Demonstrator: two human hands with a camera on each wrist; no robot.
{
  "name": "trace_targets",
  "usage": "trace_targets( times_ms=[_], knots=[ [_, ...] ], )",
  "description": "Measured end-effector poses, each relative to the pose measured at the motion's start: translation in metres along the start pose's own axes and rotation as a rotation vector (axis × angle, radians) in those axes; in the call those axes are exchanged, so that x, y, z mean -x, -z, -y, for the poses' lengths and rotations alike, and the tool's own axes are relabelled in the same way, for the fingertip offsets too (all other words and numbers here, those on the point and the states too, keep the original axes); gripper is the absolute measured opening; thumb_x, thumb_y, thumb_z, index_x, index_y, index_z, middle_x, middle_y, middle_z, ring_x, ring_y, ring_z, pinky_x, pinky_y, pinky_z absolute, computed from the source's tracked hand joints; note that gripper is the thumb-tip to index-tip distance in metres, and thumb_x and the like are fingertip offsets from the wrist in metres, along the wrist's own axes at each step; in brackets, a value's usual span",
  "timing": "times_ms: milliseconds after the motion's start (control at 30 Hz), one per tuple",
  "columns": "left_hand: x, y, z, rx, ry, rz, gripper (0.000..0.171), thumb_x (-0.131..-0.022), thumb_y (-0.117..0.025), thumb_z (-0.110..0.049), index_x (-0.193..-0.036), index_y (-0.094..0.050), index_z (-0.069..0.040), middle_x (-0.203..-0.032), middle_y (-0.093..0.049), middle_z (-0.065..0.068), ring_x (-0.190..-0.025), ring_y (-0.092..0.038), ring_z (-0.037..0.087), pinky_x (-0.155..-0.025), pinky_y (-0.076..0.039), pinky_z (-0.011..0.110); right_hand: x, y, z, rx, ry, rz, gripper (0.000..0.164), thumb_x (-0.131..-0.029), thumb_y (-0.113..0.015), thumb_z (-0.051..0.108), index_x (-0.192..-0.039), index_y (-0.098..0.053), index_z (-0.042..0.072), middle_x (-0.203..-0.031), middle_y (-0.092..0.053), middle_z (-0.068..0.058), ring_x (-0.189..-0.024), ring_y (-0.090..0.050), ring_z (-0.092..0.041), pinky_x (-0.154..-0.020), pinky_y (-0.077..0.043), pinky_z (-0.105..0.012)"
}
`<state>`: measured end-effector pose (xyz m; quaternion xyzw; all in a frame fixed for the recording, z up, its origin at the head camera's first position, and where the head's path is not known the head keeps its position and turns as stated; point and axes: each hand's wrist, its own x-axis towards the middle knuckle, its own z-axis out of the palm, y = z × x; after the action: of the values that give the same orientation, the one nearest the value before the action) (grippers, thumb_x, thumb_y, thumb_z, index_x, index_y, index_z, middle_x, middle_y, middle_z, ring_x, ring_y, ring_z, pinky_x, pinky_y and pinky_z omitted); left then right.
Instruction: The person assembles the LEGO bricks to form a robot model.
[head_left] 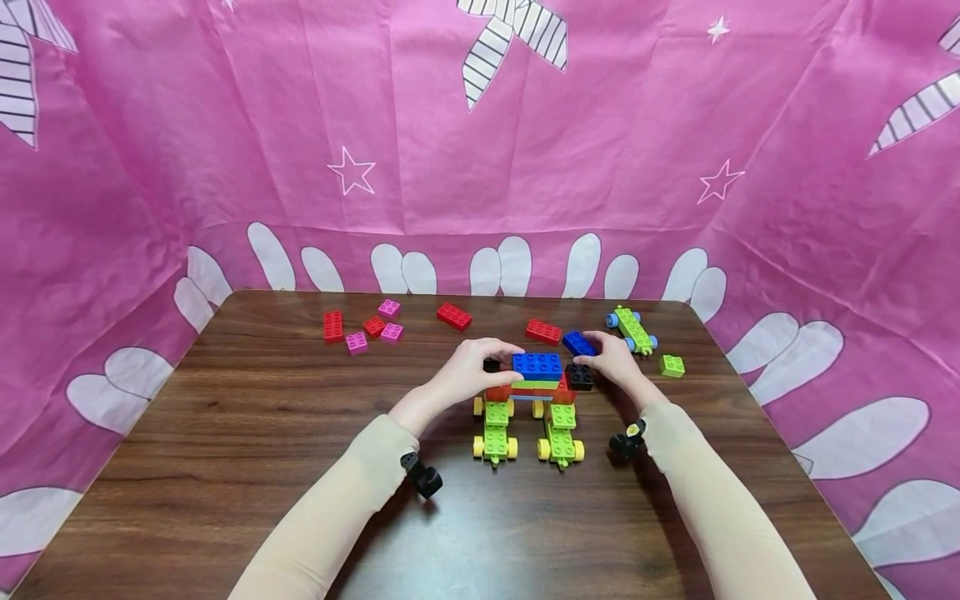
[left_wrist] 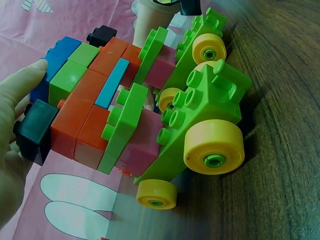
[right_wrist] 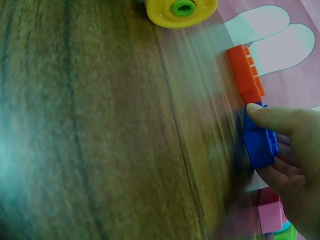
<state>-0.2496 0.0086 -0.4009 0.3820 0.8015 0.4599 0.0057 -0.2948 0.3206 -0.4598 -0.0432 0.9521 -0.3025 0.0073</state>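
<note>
Tabletop — left hand pinches upper blue brick, right hand farther blue brick — grips partly hidden.

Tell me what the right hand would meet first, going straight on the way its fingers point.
Beyond the blue brick it pinches, the right hand would probably meet the nearby red brick first, though their exact line-up in depth is hard to judge.

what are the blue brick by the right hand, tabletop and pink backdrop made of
Blue brick: likely moulded plastic, smooth, with crisp studs. Tabletop: wood or wood-look laminate, satin, showing dark grain and soft glare. Pink backdrop: probably fabric, slightly shiny, creased and draped.
</note>
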Motion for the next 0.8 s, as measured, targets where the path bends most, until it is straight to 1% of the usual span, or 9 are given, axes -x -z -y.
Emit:
trace_targets(
  times_ms=[233,500,700,800],
  knots=[
    [0.0,0.0,0.0,0.002,-0.004,-0.002,0.038,-0.085,-0.074,-0.019,-0.119,-0.067,-0.005,-0.106,-0.07,0.007,-0.096,-0.064,0.018,-0.088,-0.053,0.026,-0.002,-0.002,0.003,0.007,-0.005,-0.037,0.053,-0.086,-0.071,0.016,-0.13,-0.053,-0.009,-0.127,-0.056,-0.031,-0.114,-0.055,-0.045,-0.097,-0.044,-0.056],
    [0.0,-0.001,0.001,0.011,0.001,0.011,0.038,-0.086,-0.074,-0.019,-0.12,-0.066,-0.006,-0.107,-0.07,0.007,-0.097,-0.064,0.017,-0.089,-0.052,0.026,0.004,-0.002,-0.002,-0.041,0.0,-0.08,0.049,-0.085,-0.071,0.013,-0.127,-0.056,-0.007,-0.125,-0.058,-0.03,-0.113,-0.056,-0.045,-0.097,-0.045,-0.056],
    [0.0,0.001,-0.001,0.002,0.013,0.012,0.038,-0.086,-0.073,-0.02,-0.121,-0.066,-0.007,-0.108,-0.069,0.006,-0.098,-0.064,0.017,-0.091,-0.052,0.028,0.01,0.007,-0.003,-0.11,0.016,-0.113,0.047,-0.087,-0.07,0.013,-0.129,-0.055,-0.004,-0.126,-0.058,-0.028,-0.112,-0.056,-0.043,-0.098,-0.044,-0.057],
    [0.001,0.001,-0.001,-0.01,0.006,0.014,0.038,-0.086,-0.073,-0.02,-0.121,-0.066,-0.007,-0.109,-0.069,0.006,-0.098,-0.063,0.016,-0.09,-0.052,0.028,0.013,0.013,-0.001,-0.139,0.021,-0.121,0.047,-0.088,-0.069,0.014,-0.131,-0.055,-0.001,-0.127,-0.057,-0.028,-0.111,-0.056,-0.043,-0.098,-0.044,-0.056]
  ],
)
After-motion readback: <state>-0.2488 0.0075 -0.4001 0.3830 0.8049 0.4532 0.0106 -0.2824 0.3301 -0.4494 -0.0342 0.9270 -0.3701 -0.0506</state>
